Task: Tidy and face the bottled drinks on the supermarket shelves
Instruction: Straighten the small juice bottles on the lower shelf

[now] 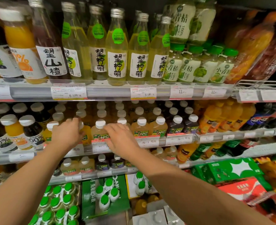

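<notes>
Head view: both bare arms reach in from the bottom corners of the frame to the middle shelf (179, 140), a little left of centre. The left hand (66, 133) is curled around an orange-juice bottle (85, 135) in the front row, fingers wrapped over its shoulder and hiding most of it — the white cap just shows past the knuckles. The right hand (120, 138) lies palm-down with fingers spread loosely over the front of the row, touching a bottle behind it whose cap (121, 121) peeks above the fingers; whether it has closed on that bottle cannot be told. Between the two hands stands a pale NFC juice bottle (100, 133), upright, label facing out. Further right along the same row are more pale bottles (141, 129) and then dark purple ones (176, 127).

Across the upper part of the frame, the top shelf carries tall glass lemon-drink bottles (117, 46) with green neck stickers — their labels turned at slightly different angles. Lower centre, green-capped bottles (104, 197) sit in cartons.
</notes>
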A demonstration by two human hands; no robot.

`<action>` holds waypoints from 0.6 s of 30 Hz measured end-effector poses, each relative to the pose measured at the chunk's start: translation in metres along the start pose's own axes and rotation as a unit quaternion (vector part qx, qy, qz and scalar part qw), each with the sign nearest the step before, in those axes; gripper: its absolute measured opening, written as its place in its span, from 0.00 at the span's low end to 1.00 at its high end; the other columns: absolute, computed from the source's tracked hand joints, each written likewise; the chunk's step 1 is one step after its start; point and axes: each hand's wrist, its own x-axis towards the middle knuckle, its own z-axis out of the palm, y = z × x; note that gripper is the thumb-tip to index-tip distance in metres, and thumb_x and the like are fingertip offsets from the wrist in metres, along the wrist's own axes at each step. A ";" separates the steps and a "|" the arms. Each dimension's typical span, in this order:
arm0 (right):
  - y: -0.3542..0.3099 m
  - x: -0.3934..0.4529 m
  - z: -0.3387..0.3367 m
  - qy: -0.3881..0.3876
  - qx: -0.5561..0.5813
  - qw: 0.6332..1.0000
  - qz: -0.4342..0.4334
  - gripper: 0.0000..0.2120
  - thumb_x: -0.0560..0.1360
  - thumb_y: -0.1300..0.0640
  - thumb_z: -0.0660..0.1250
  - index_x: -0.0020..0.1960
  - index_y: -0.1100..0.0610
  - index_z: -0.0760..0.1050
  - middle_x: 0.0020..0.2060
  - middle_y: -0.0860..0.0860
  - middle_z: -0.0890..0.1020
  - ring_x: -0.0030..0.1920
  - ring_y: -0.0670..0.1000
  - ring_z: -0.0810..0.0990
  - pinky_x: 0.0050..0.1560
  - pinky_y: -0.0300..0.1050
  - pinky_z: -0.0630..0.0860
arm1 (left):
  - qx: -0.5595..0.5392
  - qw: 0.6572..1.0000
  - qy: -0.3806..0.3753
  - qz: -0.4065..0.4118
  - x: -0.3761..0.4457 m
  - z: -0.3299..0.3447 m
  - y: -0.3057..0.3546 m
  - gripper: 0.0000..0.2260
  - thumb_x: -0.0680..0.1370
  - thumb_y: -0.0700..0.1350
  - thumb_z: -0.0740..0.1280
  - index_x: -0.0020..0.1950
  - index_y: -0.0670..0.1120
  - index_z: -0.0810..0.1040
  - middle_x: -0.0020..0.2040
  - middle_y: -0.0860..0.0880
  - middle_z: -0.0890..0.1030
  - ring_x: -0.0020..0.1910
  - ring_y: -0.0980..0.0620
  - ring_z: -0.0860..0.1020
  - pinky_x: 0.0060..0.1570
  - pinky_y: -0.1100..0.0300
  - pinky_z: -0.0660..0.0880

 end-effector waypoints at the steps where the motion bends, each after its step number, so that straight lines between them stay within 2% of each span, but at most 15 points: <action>1: 0.004 -0.012 0.001 0.008 0.015 1.000 0.003 0.24 0.76 0.58 0.69 0.71 0.59 0.72 0.66 0.56 0.77 0.65 0.60 0.74 0.67 0.58 0.70 | -0.012 1.000 0.005 -0.005 -0.004 0.002 0.003 0.25 0.76 0.55 0.71 0.69 0.47 0.70 0.62 0.43 0.78 0.60 0.41 0.78 0.56 0.45 0.74; 4: 0.021 -0.051 0.001 0.007 0.048 0.998 0.033 0.22 0.77 0.57 0.67 0.71 0.58 0.73 0.64 0.56 0.79 0.63 0.60 0.75 0.66 0.58 0.72 | -0.033 0.998 0.056 0.006 -0.023 0.011 0.014 0.28 0.73 0.52 0.75 0.70 0.45 0.71 0.64 0.41 0.75 0.62 0.37 0.75 0.56 0.39 0.75; 6: 0.033 -0.074 -0.002 -0.002 0.064 0.996 0.065 0.21 0.78 0.56 0.66 0.70 0.58 0.73 0.65 0.55 0.79 0.65 0.58 0.75 0.67 0.56 0.72 | -0.058 0.995 0.077 0.021 -0.035 0.014 0.023 0.29 0.73 0.49 0.75 0.71 0.44 0.71 0.69 0.39 0.73 0.67 0.35 0.72 0.57 0.37 0.74; 9: 0.052 -0.107 -0.008 -0.021 0.076 0.992 0.103 0.19 0.80 0.54 0.64 0.70 0.56 0.73 0.64 0.53 0.80 0.64 0.56 0.76 0.66 0.55 0.73 | -0.079 0.991 0.090 0.055 -0.054 0.020 0.039 0.28 0.73 0.48 0.75 0.70 0.45 0.73 0.74 0.41 0.70 0.70 0.36 0.70 0.61 0.36 0.74; 15: 0.090 -0.160 -0.011 -0.086 0.101 0.973 0.189 0.17 0.82 0.54 0.64 0.70 0.52 0.73 0.64 0.51 0.80 0.64 0.52 0.76 0.65 0.49 0.73 | -0.155 0.970 0.096 0.163 -0.094 0.045 0.076 0.20 0.74 0.43 0.74 0.65 0.48 0.77 0.70 0.45 0.74 0.67 0.41 0.72 0.63 0.42 0.73; 18: 0.112 -0.182 -0.003 -0.127 0.109 0.959 0.227 0.17 0.81 0.52 0.64 0.69 0.53 0.74 0.61 0.51 0.81 0.63 0.52 0.78 0.60 0.47 0.74 | -0.164 0.968 0.049 0.184 -0.110 0.067 0.085 0.16 0.76 0.47 0.70 0.63 0.50 0.78 0.67 0.49 0.77 0.63 0.43 0.75 0.59 0.44 0.76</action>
